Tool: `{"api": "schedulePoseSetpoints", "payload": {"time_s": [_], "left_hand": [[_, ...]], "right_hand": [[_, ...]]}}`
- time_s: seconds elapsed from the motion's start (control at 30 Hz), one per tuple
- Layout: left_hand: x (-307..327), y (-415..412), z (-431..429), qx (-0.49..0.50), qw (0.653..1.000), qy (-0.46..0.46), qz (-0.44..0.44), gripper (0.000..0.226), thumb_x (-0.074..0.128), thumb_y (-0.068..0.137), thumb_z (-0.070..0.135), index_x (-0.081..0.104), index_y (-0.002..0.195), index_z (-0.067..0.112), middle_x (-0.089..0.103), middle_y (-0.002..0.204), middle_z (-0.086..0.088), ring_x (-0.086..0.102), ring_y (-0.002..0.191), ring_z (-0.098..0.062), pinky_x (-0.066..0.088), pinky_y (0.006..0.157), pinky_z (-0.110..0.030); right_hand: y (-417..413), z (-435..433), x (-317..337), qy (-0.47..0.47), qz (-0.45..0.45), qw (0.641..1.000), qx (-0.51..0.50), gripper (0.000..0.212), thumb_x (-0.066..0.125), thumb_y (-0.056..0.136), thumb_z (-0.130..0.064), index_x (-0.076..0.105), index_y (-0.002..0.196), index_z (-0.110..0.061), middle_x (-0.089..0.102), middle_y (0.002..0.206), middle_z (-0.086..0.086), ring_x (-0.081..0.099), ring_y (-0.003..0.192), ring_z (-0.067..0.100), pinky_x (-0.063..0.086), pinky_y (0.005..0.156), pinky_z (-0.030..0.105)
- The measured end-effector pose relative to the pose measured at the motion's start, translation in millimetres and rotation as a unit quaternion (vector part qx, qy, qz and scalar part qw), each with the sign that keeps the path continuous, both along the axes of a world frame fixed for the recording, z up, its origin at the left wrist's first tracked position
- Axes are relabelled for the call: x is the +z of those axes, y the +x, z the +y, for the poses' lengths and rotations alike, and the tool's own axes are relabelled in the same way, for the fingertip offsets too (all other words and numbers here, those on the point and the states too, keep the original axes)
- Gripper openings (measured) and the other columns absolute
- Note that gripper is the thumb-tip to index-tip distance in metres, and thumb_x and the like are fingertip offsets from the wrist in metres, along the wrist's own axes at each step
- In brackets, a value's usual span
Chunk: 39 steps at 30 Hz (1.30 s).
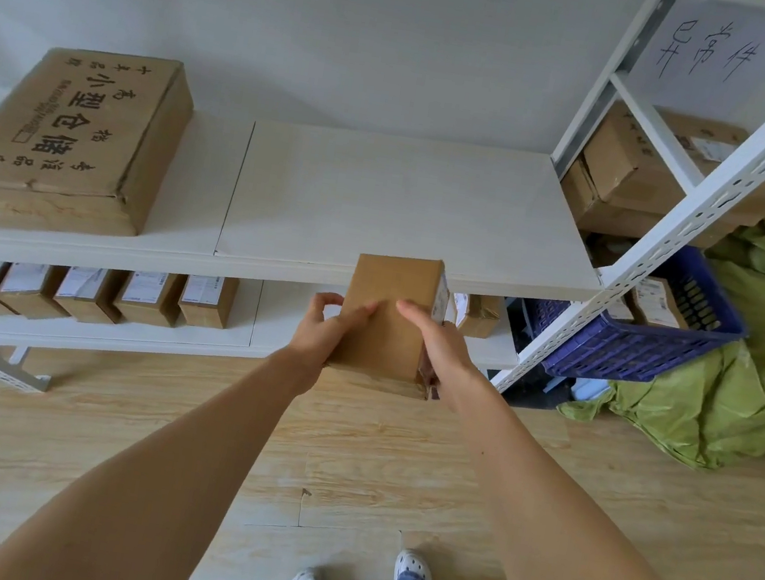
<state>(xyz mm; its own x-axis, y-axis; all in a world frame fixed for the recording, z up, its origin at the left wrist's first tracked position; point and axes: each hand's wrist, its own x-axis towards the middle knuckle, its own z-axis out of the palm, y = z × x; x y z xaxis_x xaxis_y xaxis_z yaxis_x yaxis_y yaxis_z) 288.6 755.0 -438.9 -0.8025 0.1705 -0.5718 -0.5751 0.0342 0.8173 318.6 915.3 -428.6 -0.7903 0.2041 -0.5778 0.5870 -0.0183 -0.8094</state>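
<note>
A small brown cardboard box (393, 301) with a white label on its right side is held in the air in front of the white shelf unit. My left hand (322, 330) grips its left edge, thumb on top and fingers curled round the side. My right hand (436, 347) holds its right side, thumb lying across the top face. The box's far end reaches the front edge of the upper shelf board (384, 200).
A large printed carton (76, 134) sits at the left of the upper shelf. Several labelled small boxes (92, 291) line the lower shelf. At the right stand a blue crate (649, 349), green bags (742, 393) and stacked cartons (635, 178). The floor is light wood.
</note>
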Motion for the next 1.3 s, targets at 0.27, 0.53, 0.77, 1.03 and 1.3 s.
{"api": "schedulePoseSetpoints", "payload": {"time_s": [0.27,0.53,0.77,1.03,1.3], "left_hand": [[3,0,-3,-0.011,0.998,-0.016,-0.059,0.075,0.079,0.077,0.051,0.034,0.124,0.014,0.059,0.115,-0.01,0.065,0.1,-0.028,0.057,0.09,-0.05],[-6,-2,-3,-0.003,0.998,0.018,-0.063,0.115,0.089,0.045,0.068,0.048,0.133,0.005,0.07,0.114,-0.012,0.072,0.096,-0.028,0.061,0.078,-0.041],[1,-12,-12,0.065,0.992,0.052,-0.091,0.053,0.055,0.098,0.042,0.054,0.13,0.0,0.058,0.1,-0.008,0.056,0.084,-0.021,0.046,0.068,-0.031],[19,-12,-3,-0.052,0.995,0.075,-0.027,0.05,0.064,0.094,0.042,0.041,0.138,0.039,0.064,0.119,-0.004,0.067,0.102,-0.026,0.06,0.08,-0.045],[17,-10,-2,-0.095,0.994,0.047,-0.037,0.06,0.067,0.089,0.049,0.037,0.14,0.046,0.063,0.125,-0.005,0.066,0.108,-0.03,0.054,0.093,-0.055]], "right_hand": [[2,-3,-4,-0.044,-0.035,0.998,-0.004,0.089,0.081,0.055,-0.071,0.062,0.125,-0.02,0.073,0.11,0.001,0.07,0.1,0.021,0.055,0.094,0.042],[4,0,-9,-0.022,-0.032,0.999,-0.012,0.104,0.081,0.057,-0.069,0.043,0.14,-0.02,0.067,0.121,0.003,0.069,0.103,0.021,0.059,0.079,0.038],[4,6,-2,0.038,0.027,0.998,-0.034,0.066,0.06,0.096,-0.045,0.027,0.153,-0.035,0.046,0.145,-0.001,0.051,0.123,0.021,0.044,0.106,0.044],[-8,-5,0,-0.076,-0.023,0.997,-0.012,0.106,0.073,0.049,-0.084,0.044,0.138,-0.033,0.063,0.128,-0.001,0.061,0.117,0.021,0.052,0.098,0.05],[-6,3,-1,-0.088,-0.03,0.996,-0.008,0.093,0.08,0.054,-0.069,0.054,0.133,-0.025,0.071,0.117,0.006,0.069,0.106,0.027,0.059,0.083,0.05]]}}
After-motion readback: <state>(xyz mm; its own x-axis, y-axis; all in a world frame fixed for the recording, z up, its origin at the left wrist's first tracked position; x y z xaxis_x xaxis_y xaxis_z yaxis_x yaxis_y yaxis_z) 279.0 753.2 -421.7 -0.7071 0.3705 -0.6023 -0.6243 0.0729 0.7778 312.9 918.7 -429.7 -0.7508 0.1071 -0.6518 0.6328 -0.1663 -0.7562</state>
